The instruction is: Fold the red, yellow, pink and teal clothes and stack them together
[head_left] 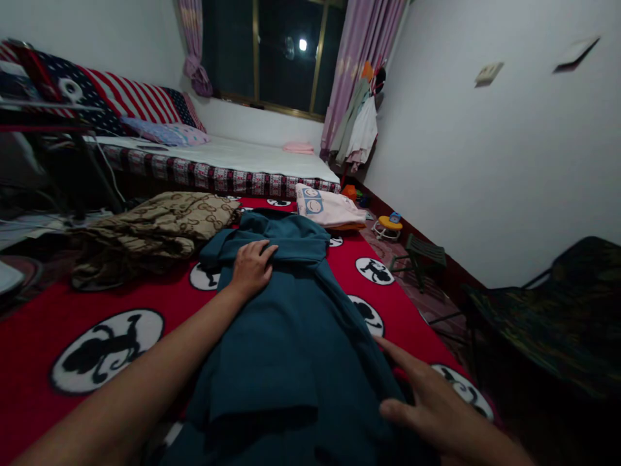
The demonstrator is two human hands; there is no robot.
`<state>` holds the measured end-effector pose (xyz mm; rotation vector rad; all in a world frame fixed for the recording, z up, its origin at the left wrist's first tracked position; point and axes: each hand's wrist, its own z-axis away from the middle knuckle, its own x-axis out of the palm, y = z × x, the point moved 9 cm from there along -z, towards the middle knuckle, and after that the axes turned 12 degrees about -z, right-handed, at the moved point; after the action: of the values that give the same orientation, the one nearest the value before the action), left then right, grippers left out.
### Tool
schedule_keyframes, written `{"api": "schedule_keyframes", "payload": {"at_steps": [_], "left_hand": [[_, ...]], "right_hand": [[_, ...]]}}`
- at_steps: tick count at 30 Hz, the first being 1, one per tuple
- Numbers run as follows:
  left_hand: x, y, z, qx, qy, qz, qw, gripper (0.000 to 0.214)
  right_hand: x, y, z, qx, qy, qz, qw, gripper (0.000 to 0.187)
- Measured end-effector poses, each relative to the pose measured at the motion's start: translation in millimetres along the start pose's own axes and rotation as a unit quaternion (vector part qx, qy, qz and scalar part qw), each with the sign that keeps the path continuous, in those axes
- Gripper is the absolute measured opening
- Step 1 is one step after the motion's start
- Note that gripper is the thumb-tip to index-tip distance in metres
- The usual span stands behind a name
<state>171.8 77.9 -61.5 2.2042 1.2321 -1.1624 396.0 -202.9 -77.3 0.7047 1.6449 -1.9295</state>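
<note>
A dark teal garment [291, 336] lies spread along a red blanket [43, 336] printed with black and white cartoon circles. My left hand [251, 266] rests flat on the garment's far part, near its collar, fingers stretched out. My right hand [436, 404] lies at the garment's near right edge, fingers apart and pointing left, holding nothing.
A brown patterned cloth [155, 230] is heaped at the left. A folded pink garment [327, 208] sits beyond the teal one. Behind them are a mattress [233, 158] and a window [276, 52]. A small green stool [422, 254] and a dark folding chair [548, 317] stand at the right.
</note>
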Motion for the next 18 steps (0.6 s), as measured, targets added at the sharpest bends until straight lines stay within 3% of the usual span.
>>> {"api": "schedule_keyframes", "payload": {"at_steps": [3,6,11,15,16,18], "left_hand": [[8.3,-12,-10,-0.007,-0.042,-0.027,0.999,0.042],[3.3,-27,-26,-0.010,-0.065,-0.034,0.997,0.040],[-47.1,-59,-58,-0.025,-0.006,-0.064,0.998,0.037],[-72.7,-90,-61,-0.013,0.002,-0.097,0.995,0.036],[-72.9,-97,-56,-0.004,-0.007,-0.106,0.994,0.036],[-66.9,-110,-42,0.016,-0.034,-0.122,0.992,0.035]], "right_hand": [[12,7,-11,0.032,0.026,0.082,0.996,0.073],[7,-3,-19,0.020,0.048,0.061,0.997,0.057],[-1,-56,-18,-0.041,0.029,-0.093,0.994,0.050],[27,-97,-16,-0.064,-0.090,-0.154,0.982,0.061],[35,-106,-21,-0.078,-0.121,-0.158,0.977,0.055],[42,-121,-43,-0.126,-0.116,-0.149,0.974,0.039]]}}
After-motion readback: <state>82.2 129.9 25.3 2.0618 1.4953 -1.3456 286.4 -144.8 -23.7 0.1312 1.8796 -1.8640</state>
